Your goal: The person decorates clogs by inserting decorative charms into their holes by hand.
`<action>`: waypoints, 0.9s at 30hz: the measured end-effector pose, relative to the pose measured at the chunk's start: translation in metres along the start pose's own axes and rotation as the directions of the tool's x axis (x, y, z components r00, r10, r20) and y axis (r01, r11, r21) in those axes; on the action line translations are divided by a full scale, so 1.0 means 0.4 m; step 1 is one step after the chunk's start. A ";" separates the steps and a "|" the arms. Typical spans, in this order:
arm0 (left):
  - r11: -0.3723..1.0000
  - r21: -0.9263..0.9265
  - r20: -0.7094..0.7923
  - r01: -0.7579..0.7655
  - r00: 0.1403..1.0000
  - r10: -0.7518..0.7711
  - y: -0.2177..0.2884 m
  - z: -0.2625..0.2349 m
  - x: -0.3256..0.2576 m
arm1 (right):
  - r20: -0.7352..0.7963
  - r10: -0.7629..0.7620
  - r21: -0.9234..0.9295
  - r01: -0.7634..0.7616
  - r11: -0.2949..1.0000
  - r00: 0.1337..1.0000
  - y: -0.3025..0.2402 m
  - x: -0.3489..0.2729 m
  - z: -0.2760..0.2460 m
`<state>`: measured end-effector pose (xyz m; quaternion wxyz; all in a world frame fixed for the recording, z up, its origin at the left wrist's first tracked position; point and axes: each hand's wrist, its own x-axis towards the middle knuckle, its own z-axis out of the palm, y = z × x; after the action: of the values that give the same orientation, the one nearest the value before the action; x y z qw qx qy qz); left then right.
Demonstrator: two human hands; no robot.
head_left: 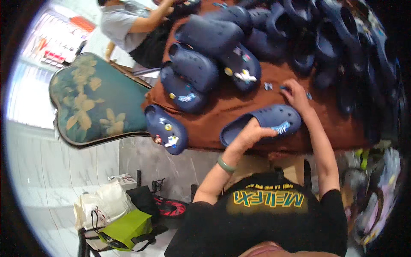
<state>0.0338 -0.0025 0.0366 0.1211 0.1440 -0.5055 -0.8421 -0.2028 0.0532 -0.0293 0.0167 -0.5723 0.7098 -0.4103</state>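
My left hand (251, 134) reaches into the opening of a navy clog (278, 115) near the table's front edge and grips its upper, thumb on the outside. A light-blue lettered charm (280, 128) sits on that clog beside my thumb. Just beyond the toe, my right hand (296, 97) has its fingers closed in a pinch on a small blue shoe charm (283, 88) at the tabletop. To its left, another small charm (268, 86) lies on the brown cloth. A further blue charm (309, 96) shows to the right of the hand.
Charm-decorated navy clogs (166, 128) stand at the table's left edge, with stacked clogs (195, 68) behind. A large heap of clogs (325, 43) covers the far right. A floral-backed chair (90, 103) adjoins the table. Another person (128, 25) sits far left. Bags (124, 229) rest lower left.
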 end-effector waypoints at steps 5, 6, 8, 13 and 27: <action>0.997 0.059 -0.023 0.059 0.998 -0.057 -0.007 -0.011 -0.032 | 0.027 0.214 0.242 -0.214 0.946 0.976 -0.086 0.003 -0.074; 0.995 0.093 -0.027 0.039 0.999 -0.037 -0.005 -0.007 -0.035 | 0.100 0.198 0.321 -0.220 0.921 0.975 -0.109 0.006 -0.093; 0.993 0.093 -0.035 0.070 0.997 -0.067 0.002 0.002 -0.041 | 0.167 0.117 0.448 -0.181 0.876 0.979 -0.169 0.011 -0.102; 0.985 0.154 -0.036 0.076 0.997 -0.071 -0.012 -0.001 -0.059 | 0.132 -0.378 0.206 0.347 0.915 0.916 -0.287 0.011 -0.078; 0.987 0.141 0.009 0.079 0.997 -0.081 -0.023 -0.024 -0.054 | 0.279 -0.520 -0.039 0.551 0.834 0.807 -0.357 0.010 -0.078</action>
<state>0.0566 0.0015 0.0266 0.0733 0.1663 -0.5583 -0.8095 -0.1056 0.0663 0.0790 -0.0417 -0.7973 0.5340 -0.2781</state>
